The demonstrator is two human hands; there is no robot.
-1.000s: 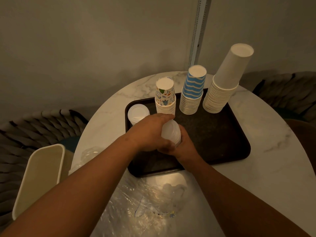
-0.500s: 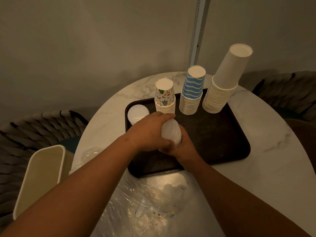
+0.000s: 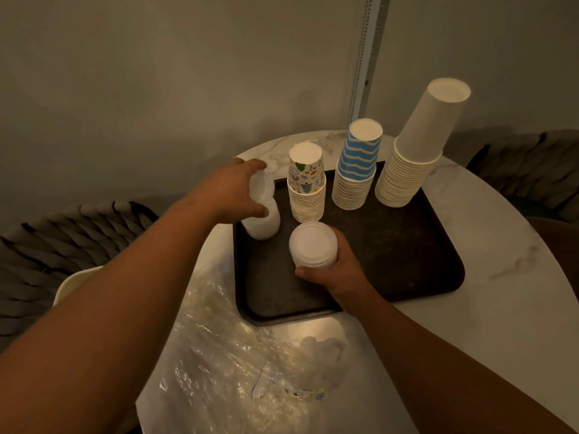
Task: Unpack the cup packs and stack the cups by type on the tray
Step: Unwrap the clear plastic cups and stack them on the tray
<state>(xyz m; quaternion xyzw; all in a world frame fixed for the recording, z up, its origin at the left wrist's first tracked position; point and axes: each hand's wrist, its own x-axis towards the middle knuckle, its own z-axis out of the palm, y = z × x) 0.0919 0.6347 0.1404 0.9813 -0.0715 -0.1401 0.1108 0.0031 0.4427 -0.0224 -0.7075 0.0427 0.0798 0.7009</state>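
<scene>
On the marble table (image 3: 488, 296) sits a dark tray (image 3: 407, 264), near edge just beside crumpled clear wrap (image 3: 238, 364)

Left hand (image 3: 232, 192) grips a short clear-cup batch (image 3: 261, 189), fingers curled over its top, thumb on the near side. Batch is tilted and sits right above the clear stack (image 3: 263, 223) at the tray's far-left corner; can't tell if the two are already nested or only touching

Right hand (image 3: 338, 270) holds a second clear batch (image 3: 313, 245) upside down, thumb across the near side, fingers wrapped behind. It's over the tray's left-middle, just in front of the printed stack; whether its rim rests on the tray is hidden by the hand

Back row on the tray, left to right, all upside down:
- printed stack (image 3: 307, 189), cartoon pattern, just right of the clear stack
- striped stack (image 3: 357, 170), blue and white
- white stack (image 3: 413, 164), tallest, top cups leaning right, base at the tray's far-right edge

Three paper stacks stand apart from each other, none touching either hand

Off the table: cream bin (image 3: 67, 286) at lower left, mostly behind the left forearm, woven chair (image 3: 56, 239) behind it, another chair (image 3: 532, 164) at far right, metal strip (image 3: 365, 51) running up the wall
</scene>
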